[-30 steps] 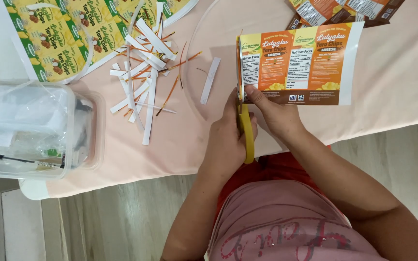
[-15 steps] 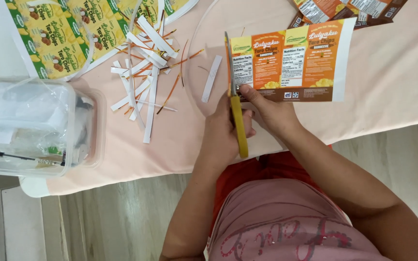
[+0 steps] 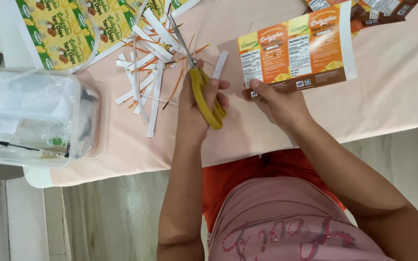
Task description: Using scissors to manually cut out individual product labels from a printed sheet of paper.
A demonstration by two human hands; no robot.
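Note:
My left hand grips yellow-handled scissors, whose blades point up and left toward a heap of cut paper strips. My right hand pinches the lower left corner of an orange, yellow and brown printed label sheet and holds it just over the peach-coloured table. The scissors are apart from the sheet, to its left.
A clear plastic box with bags and a thin black tool sits at the table's left end. Green and yellow label sheets lie at the far left. More orange and brown labels are at the top right. Wooden floor lies below the table edge.
The scissors left the label sheet's left edge and swung left toward the strip pile. My right hand lifted the sheet slightly up and to the right.

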